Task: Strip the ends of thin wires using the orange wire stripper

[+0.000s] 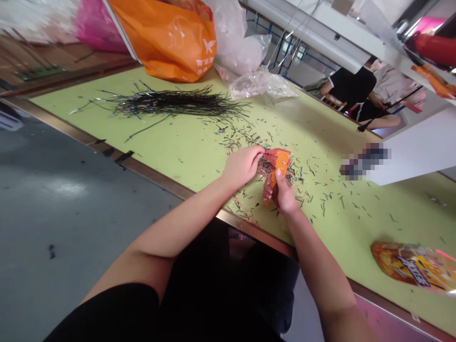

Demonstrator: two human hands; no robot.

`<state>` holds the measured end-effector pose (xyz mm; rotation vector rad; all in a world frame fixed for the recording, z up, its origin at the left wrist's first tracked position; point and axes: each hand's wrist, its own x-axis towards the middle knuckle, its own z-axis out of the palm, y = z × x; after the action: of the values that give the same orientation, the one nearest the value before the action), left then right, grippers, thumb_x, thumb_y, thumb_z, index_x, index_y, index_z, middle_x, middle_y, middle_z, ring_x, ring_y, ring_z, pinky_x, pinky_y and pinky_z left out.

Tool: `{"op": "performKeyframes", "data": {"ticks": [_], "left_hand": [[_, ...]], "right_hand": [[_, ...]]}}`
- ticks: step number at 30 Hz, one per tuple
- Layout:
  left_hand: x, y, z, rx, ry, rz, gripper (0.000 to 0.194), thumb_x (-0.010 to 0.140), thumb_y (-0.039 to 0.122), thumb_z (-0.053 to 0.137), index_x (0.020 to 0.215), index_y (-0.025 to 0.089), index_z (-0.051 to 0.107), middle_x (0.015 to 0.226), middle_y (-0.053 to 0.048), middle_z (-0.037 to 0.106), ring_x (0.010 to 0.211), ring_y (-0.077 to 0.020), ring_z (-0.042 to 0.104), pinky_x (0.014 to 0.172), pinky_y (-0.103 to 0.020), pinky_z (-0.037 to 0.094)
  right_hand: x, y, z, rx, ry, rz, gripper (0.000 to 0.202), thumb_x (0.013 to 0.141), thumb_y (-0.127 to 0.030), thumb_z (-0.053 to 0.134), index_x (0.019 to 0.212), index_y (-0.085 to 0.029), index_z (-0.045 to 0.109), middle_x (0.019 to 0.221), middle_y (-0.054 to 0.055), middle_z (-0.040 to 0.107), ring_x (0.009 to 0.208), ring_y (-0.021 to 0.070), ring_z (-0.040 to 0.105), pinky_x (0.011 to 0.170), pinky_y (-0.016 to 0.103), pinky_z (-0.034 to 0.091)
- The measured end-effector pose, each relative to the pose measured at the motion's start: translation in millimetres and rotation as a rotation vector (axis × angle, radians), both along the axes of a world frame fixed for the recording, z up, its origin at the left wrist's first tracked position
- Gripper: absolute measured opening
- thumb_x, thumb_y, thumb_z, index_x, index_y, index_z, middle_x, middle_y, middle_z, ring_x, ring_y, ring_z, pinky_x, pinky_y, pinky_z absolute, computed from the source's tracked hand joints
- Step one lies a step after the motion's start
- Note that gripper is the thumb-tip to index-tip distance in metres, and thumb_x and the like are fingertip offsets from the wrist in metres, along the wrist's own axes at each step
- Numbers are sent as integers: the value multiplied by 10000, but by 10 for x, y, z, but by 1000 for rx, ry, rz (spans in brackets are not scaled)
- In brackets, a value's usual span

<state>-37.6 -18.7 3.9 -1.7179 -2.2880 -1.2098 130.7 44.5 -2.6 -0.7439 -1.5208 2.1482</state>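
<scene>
My right hand is closed around the handles of an orange and red wire stripper, thumb on its orange side. Right by the tool's jaws, my left hand is pinched shut on a thin black wire, of which only a short bit shows. Cut wire scraps and coppery strands lie on the table beneath and around both hands. Farther back on the left is a large bundle of black wires, some with small blue and silvery parts at their ends.
The green tabletop has a metal-coloured edge in front of me. At the back are an orange bag and clear plastic bags. On the right lie a yellow-orange snack packet and a white panel. Another person sits beyond.
</scene>
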Motion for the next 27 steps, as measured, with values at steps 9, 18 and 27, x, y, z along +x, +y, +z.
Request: {"op": "performKeyframes", "data": {"ticks": [9,18,27], "left_hand": [[30,4,12,-105,55,-4,360,1091,302,351,1065,214,699,913,-94,781,837,-271,743,709,-366,501],[14,-9,-13,0,37,-16,294,1053,233,410,1059,238,704,916,-48,800,800,-222,732,693,-322,482],[-343,42,-121,205,-216,204,511,1171,435,249,1071,223,703,1015,-48,789,917,-201,701,818,-357,554]], "right_hand": [[-74,-114,4,44,-12,-97,655,740,-829,795,682,-240,514,470,-106,395,371,85,371,384,247,366],[-50,-150,13,82,40,-111,616,771,-783,798,680,-240,522,479,-92,413,386,90,367,389,252,361],[97,-160,180,176,363,-322,434,879,-635,781,754,-259,603,577,-50,481,499,145,477,529,315,485]]}}
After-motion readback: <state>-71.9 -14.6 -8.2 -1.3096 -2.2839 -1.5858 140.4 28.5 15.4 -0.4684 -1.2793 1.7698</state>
